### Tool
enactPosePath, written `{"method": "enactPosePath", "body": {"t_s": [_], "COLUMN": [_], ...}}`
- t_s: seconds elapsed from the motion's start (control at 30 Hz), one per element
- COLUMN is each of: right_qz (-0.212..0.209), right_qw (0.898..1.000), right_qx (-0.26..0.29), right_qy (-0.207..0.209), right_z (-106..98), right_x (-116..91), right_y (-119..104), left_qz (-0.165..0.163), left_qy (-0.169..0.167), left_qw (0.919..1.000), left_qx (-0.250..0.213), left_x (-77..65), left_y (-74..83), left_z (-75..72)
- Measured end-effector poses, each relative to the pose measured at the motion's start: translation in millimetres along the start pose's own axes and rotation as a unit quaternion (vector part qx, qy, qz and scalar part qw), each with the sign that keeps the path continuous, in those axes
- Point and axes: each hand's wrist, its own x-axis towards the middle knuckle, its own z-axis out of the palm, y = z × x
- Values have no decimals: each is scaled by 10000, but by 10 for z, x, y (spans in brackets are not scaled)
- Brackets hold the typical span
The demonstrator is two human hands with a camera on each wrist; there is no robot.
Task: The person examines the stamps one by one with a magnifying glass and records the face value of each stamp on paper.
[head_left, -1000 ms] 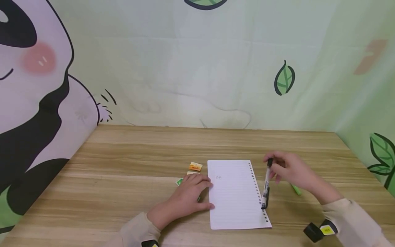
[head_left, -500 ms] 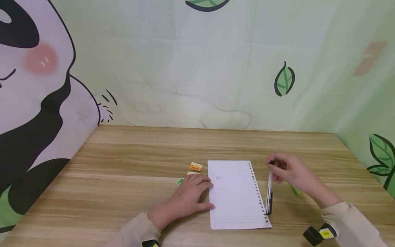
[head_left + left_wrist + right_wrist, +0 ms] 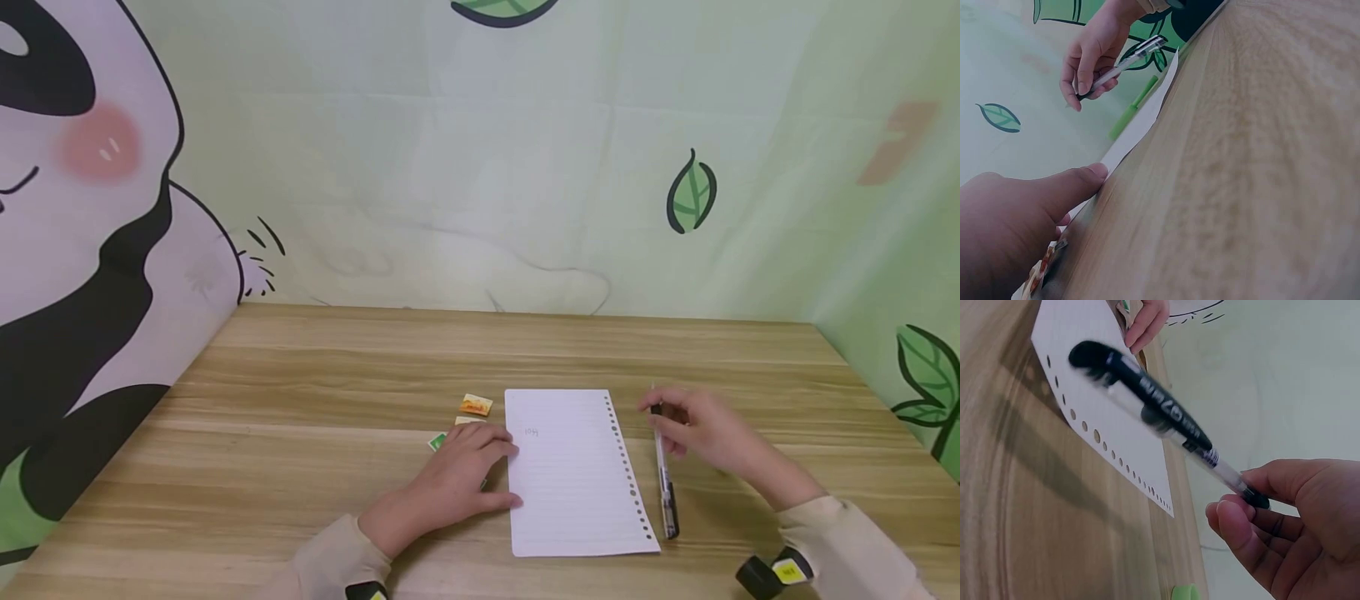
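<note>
A sheet of lined, hole-punched paper (image 3: 573, 475) lies on the table, with small writing near its upper left. My left hand (image 3: 461, 475) rests at its left edge, thumb and fingertips touching the sheet. Just right of the punched edge, my right hand (image 3: 701, 429) pinches a clear pen (image 3: 666, 483) near its dark end, between thumb and fingers. In the right wrist view the pen's black clip (image 3: 1160, 403) points away from the hand, raised off the table. Small printed cards (image 3: 476, 405) lie by my left hand, partly hidden under it.
A slim green stick-like object (image 3: 1132, 112) lies beyond the paper in the left wrist view; the right wrist view shows only its rounded green end (image 3: 1185, 592). The wooden table (image 3: 337, 358) meets a printed cloth backdrop (image 3: 450, 167) at the back.
My right hand has shifted the pen rightward and slightly toward me, from over the paper's punched edge to beside it. The left hand and paper have stayed put.
</note>
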Motion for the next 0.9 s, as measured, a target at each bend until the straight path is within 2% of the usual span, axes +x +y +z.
{"method": "enactPosePath", "body": {"t_s": [0.37, 0.63, 0.9], "right_qz": [16, 34, 285], "right_qw": [9998, 9994, 9986], "right_qx": [14, 331, 398], "right_qy": [-173, 13, 222], "right_z": [63, 138, 219], "right_x": [-6, 4, 39], "right_y": [94, 157, 227], "left_qz": [29, 47, 44], "left_qy": [68, 89, 61], "left_qw": [10000, 9999, 10000], "left_qx": [-62, -95, -42], "left_x": [3, -4, -1], "left_y": [8, 4, 16], "left_z": [3, 9, -2]}}
